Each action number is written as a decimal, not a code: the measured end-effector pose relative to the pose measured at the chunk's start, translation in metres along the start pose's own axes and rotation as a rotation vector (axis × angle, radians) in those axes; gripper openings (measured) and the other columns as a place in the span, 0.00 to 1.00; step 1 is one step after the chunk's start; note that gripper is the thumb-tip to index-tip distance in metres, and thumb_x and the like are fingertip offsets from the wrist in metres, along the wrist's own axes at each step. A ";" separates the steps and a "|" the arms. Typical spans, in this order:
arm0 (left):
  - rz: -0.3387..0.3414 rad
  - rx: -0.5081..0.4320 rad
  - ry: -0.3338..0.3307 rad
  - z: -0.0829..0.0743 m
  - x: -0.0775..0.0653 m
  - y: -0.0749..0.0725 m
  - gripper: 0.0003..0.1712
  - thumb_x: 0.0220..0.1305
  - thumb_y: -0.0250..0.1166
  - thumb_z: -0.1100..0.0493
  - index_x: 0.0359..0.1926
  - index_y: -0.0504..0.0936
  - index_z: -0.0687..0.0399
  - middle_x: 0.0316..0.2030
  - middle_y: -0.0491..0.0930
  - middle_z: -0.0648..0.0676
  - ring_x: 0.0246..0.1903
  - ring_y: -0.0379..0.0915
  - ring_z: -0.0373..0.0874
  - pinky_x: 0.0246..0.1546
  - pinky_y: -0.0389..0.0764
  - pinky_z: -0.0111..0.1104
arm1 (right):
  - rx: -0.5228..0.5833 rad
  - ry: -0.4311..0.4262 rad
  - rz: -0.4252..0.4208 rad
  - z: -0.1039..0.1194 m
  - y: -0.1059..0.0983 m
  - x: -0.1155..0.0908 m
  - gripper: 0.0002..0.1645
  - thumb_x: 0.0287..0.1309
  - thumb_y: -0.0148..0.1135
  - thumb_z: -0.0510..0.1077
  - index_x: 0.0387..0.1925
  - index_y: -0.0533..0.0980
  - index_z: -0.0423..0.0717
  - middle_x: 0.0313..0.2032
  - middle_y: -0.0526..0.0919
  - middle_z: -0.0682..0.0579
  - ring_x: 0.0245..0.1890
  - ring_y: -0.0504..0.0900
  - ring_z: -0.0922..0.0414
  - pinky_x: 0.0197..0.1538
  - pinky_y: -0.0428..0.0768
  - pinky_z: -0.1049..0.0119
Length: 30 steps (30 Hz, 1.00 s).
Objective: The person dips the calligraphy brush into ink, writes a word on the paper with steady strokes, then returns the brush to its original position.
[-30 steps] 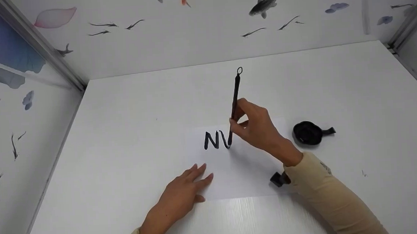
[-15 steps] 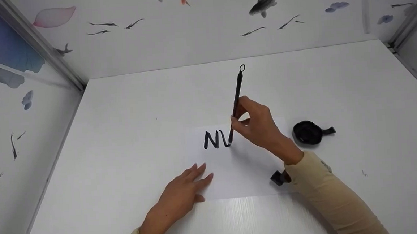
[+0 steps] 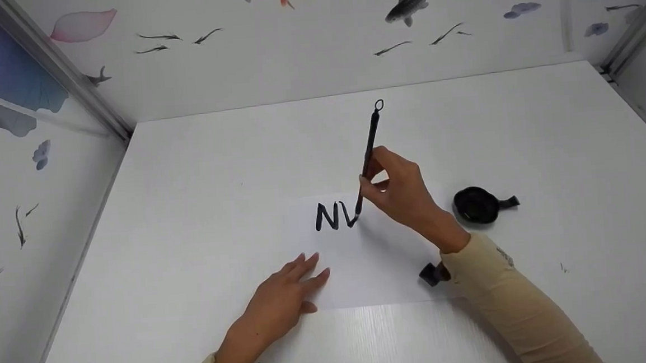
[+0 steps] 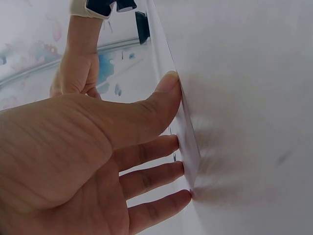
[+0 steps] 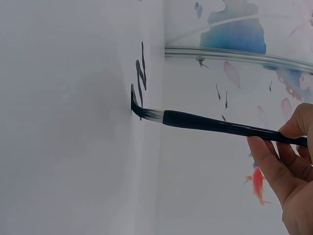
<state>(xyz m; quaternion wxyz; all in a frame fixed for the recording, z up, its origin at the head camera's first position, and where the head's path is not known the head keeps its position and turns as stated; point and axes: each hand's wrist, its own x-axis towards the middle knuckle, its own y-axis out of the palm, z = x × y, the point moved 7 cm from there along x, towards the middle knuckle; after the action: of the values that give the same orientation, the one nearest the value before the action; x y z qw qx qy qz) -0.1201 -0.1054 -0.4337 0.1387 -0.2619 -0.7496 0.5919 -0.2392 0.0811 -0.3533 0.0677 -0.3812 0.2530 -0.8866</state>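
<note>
A white sheet of paper [image 3: 374, 279] lies on the table, with a black inked N [image 3: 327, 217] and a curved stroke beside it. My right hand [image 3: 399, 191] pinches a black-handled calligraphy brush [image 3: 372, 136] between thumb and fingers, held nearly upright with its loop at the top. In the right wrist view the inked bristles [image 5: 146, 113] bend against the paper at the stroke's end. My left hand [image 3: 282, 296] rests its spread fingertips on the paper's lower left part; the left wrist view shows the thumb [image 4: 164, 95] at the sheet's edge.
To the right of the paper stands a small black dish [image 3: 477, 206] with a short handle. A white table [image 3: 180, 224] extends around the sheet, backed by wall panels [image 3: 304, 53] printed with fish. Black wrist devices [image 3: 431, 275] sit by both sleeves.
My right hand and the brush have moved slightly up and to the right, drawing the curved stroke's lower end upward. The left hand has stayed in place.
</note>
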 end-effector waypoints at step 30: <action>-0.002 0.016 -0.005 0.000 0.001 0.000 0.35 0.54 0.70 0.55 0.64 0.73 0.48 0.67 0.65 0.56 0.65 0.60 0.55 0.55 0.73 0.47 | -0.089 -0.027 -0.131 -0.011 -0.011 -0.001 0.13 0.53 0.63 0.28 0.40 0.71 0.36 0.34 0.77 0.46 0.37 0.82 0.57 0.31 0.82 0.71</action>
<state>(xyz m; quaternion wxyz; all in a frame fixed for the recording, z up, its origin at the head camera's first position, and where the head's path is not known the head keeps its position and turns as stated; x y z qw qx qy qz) -0.1206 -0.1047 -0.4342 0.1396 -0.2586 -0.7454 0.5983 -0.2458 0.0947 -0.3547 -0.0038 -0.4115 0.2658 -0.8718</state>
